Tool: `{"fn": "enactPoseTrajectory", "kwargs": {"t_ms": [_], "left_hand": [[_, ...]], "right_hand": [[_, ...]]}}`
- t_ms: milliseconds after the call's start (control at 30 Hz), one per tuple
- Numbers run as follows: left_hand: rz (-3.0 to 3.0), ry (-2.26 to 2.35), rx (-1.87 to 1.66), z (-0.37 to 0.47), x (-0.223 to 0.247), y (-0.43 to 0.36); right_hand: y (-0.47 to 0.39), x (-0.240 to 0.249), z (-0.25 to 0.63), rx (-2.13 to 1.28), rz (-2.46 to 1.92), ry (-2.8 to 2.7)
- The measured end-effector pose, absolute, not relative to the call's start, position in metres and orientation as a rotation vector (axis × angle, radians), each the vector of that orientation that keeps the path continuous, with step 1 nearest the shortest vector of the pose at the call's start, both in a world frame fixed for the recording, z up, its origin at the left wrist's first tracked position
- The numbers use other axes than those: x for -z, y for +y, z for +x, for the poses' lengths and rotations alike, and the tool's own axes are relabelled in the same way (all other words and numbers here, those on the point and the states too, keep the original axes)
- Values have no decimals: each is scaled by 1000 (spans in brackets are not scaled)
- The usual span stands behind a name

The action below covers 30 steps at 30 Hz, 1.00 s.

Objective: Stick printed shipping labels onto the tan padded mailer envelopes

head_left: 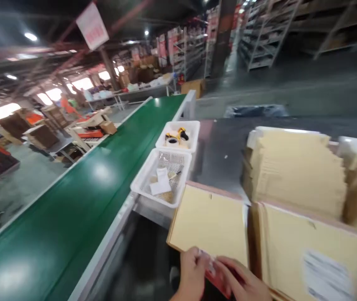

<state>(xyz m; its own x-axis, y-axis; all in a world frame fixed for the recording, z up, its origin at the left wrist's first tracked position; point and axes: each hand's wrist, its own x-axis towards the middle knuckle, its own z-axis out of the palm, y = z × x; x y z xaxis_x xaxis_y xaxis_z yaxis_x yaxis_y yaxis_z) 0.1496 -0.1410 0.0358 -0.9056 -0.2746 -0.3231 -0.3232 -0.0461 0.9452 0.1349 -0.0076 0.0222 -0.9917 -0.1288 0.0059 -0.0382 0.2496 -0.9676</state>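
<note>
Left hand (192, 271) and right hand (244, 280) meet on a small red item (218, 281)

Close together, the person's fingers pinch the red item between them, just below the near edge of a stack of tan mailers (211, 221). To its right lies another tan stack (281, 246) bearing a white label (327, 274). Beyond, on a dark desk (222, 163), stands a taller tan pile (297, 171). Two white baskets (142, 179) sit beside a green conveyor belt (103, 175); the nearer contains white papers (162, 182).

Grey-green floor (316, 94), metal shelving (261, 50), bright windows (83, 84), ceiling lights (30, 36)
</note>
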Motion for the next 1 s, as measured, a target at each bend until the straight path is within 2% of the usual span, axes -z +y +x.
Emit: {"fn": "enactPoseTrajectory", "kwargs": {"t_ms": [133,267,400,500,600,667,800,833,900,1000], "left_hand": [[-754,2269,-1927,162,-18,-146],[-716,2171,-1822,179,18,-167],[-661,2034,-1779,218,44,-187],[-533,1964,-1731,250,42,-198],[-263,2105,-1656,260,26,-207],[-226,2285,-1689,244,17,-211],[-504,2224,-1929,181,16,-217],[-515,2229,-1945,167,18,-220],[-512,2228,-1990,147,26,-224],[-495,2224,-2048,140,36,-223]], "right_hand": [[-20,-30,118,1840,-151,2495],[-27,-1,61,1712,68,2722],[-35,29,17,1390,87,2951],[-39,41,11,1300,95,2986],[-44,44,23,1200,94,3073],[-50,45,40,1012,-120,3194],[-53,61,62,638,-1346,3046],[-49,68,58,575,-1533,2976],[-41,82,39,525,-1425,3140],[-33,92,22,576,-1013,3460]]}}
